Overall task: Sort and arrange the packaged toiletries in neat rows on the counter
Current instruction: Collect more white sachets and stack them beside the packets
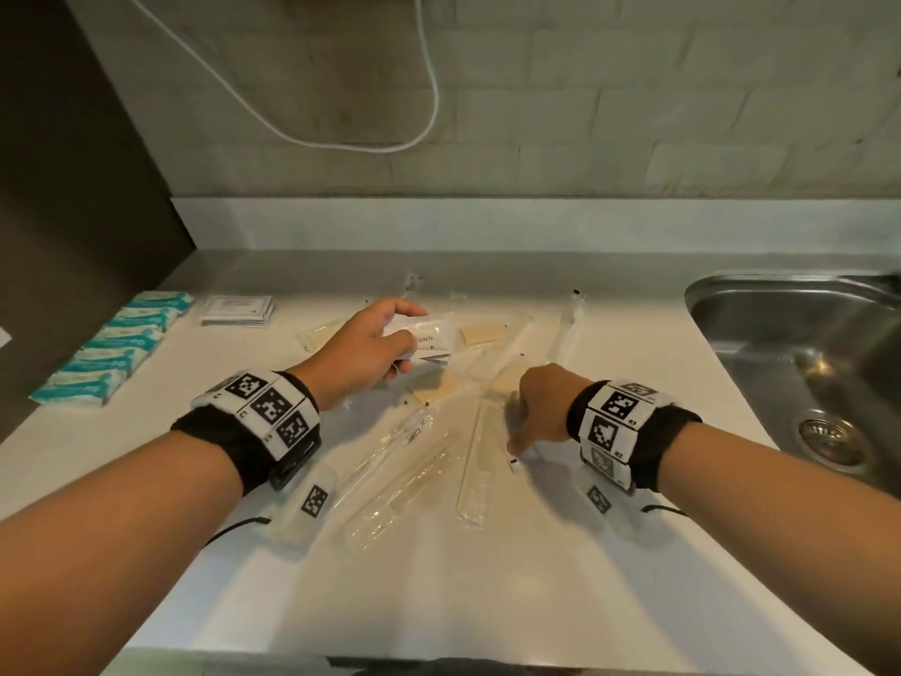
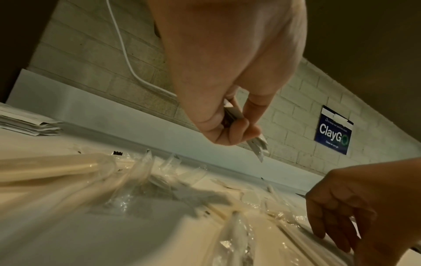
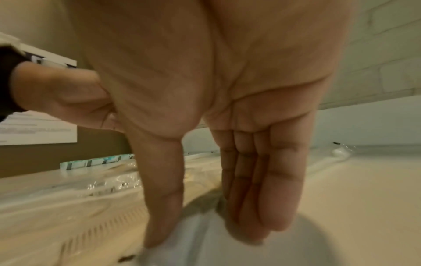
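My left hand hovers over the middle of the white counter and grips a small stack of white toothpaste sachets. In the left wrist view, thumb and curled fingers of the left hand pinch the sachets edge-on. My right hand reaches down with straight fingers and thumb, touching a thin clear-wrapped packet on the counter. Long clear sleeves lie scattered between my hands, along with flat beige pieces in plastic.
A row of teal packets lines the counter's left edge, with a stack of white sachets behind it. A steel sink is set into the counter at the right. A white cable hangs on the brick wall.
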A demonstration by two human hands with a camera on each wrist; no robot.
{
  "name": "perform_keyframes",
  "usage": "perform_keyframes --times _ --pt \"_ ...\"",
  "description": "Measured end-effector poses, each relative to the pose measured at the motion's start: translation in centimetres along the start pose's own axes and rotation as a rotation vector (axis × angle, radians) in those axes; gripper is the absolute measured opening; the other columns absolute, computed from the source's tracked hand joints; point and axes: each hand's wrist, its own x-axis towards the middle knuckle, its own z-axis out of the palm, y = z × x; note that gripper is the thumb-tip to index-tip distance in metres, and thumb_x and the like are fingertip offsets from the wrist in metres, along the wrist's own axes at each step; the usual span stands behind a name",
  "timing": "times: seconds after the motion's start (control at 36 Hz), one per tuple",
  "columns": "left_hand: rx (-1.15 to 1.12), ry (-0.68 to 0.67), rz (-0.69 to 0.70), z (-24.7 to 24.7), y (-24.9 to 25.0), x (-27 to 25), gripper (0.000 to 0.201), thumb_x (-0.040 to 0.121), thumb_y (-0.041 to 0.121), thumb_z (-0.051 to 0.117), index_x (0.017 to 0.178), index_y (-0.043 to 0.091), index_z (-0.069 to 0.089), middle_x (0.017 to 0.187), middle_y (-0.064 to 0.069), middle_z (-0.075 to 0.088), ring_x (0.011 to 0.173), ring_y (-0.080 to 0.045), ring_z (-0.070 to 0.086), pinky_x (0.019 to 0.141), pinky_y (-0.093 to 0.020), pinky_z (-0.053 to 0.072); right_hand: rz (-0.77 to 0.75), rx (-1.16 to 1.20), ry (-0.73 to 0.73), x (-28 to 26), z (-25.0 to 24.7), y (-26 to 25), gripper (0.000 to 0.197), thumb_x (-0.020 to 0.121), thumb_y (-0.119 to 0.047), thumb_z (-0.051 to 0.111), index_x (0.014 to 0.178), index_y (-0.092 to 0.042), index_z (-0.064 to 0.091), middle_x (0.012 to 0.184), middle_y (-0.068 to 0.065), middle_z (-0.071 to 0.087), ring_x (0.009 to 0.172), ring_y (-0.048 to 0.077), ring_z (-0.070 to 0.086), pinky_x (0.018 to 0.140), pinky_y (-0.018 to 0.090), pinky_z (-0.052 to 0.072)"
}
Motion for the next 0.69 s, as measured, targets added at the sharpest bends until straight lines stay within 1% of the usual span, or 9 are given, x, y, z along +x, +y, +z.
perform_keyframes --times 0.11,0.19,0.31,0.39,0.44,0.53,0.58,0.64,0.69 --pt "0.015 -0.003 0.006 0.2 0.3 -0.5 0.029 0.094 0.009 0.052 0.117 0.026 0.058 0.086 -0.001 0.056 0.064 -0.012 0.056 0.061 -0.029 0.045 0.042 0.084 0.003 -0.1 0.0 0.1 0.049 0.068 -0.036 0.084 0.101 -0.004 0.067 0.088 0.006 0.061 0.081 0.024 0.058 0.069 0.027 0.047" --pt "0.014 0.000 -0.001 0.4 0.4 -0.8 0.028 0.095 0.010 0.052 0.116 0.026 0.058 0.091 -0.001 0.059 0.066 -0.012 0.060 0.062 -0.030 0.049 0.090 0.119 -0.010 0.0 0.2 0.2 0.048 0.066 -0.033 0.085 0.100 -0.005 0.068 0.095 0.009 0.068 0.089 0.027 0.064 0.073 0.030 0.052" --pt "0.006 -0.017 -0.013 0.7 0.9 -1.3 0.028 0.097 0.008 0.051 0.119 0.023 0.057 0.098 -0.006 0.065 0.070 -0.014 0.067 0.065 -0.032 0.052 0.099 0.095 0.000 -0.1 -0.2 0.5 0.034 0.074 -0.028 0.078 0.095 -0.004 0.067 0.088 0.008 0.064 0.082 0.025 0.060 0.071 0.029 0.049" --pt "0.003 -0.017 -0.007 0.9 1.1 -1.7 0.027 0.097 0.007 0.051 0.118 0.023 0.057 0.104 -0.008 0.064 0.068 -0.013 0.068 0.060 -0.029 0.051 0.077 0.083 0.068 -0.1 -1.1 0.7 0.032 0.082 -0.025 0.069 0.107 -0.004 0.067 0.100 0.009 0.066 0.090 0.024 0.061 0.075 0.029 0.050" --pt "0.010 -0.012 0.004 1.0 1.2 -1.8 0.027 0.097 0.006 0.050 0.118 0.022 0.056 0.101 -0.006 0.062 0.066 -0.011 0.066 0.060 -0.029 0.051 0.067 0.076 0.118 -0.1 -2.1 0.7 0.031 0.084 -0.023 0.065 0.109 -0.007 0.068 0.106 0.008 0.069 0.097 0.024 0.064 0.082 0.030 0.053" --pt "0.025 0.012 0.015 1.0 1.3 -2.1 0.029 0.098 0.005 0.049 0.120 0.022 0.055 0.093 -0.003 0.060 0.056 -0.004 0.062 0.060 -0.027 0.050 0.065 0.054 0.209 -0.1 -3.6 0.7 0.022 0.086 -0.021 0.062 0.102 -0.011 0.072 0.098 0.005 0.072 0.092 0.023 0.067 0.089 0.035 0.054" --pt "0.026 0.035 0.018 1.0 1.3 -2.2 0.029 0.097 0.004 0.048 0.121 0.020 0.055 0.091 -0.003 0.059 0.049 0.000 0.059 0.056 -0.021 0.047 0.061 0.075 0.293 -0.1 -4.4 0.6 0.019 0.087 -0.021 0.060 0.098 -0.014 0.074 0.095 0.003 0.073 0.089 0.023 0.068 0.091 0.038 0.053" --pt "0.022 0.053 0.026 0.9 1.3 -2.4 0.029 0.097 0.003 0.048 0.121 0.018 0.055 0.091 -0.003 0.056 0.046 0.001 0.057 0.049 -0.015 0.045 0.041 0.146 0.358 -0.5 -5.0 0.5 0.017 0.087 -0.023 0.061 0.097 -0.018 0.074 0.096 0.000 0.072 0.088 0.022 0.067 0.091 0.036 0.053" --pt "0.028 0.070 0.029 0.7 1.3 -2.6 0.029 0.097 0.003 0.048 0.120 0.019 0.056 0.094 -0.004 0.056 0.046 0.001 0.057 0.047 -0.014 0.044 -0.020 0.226 0.400 -1.0 -5.3 0.3 0.017 0.088 -0.022 0.061 0.099 -0.021 0.075 0.098 -0.002 0.071 0.086 0.021 0.066 0.080 0.030 0.053"
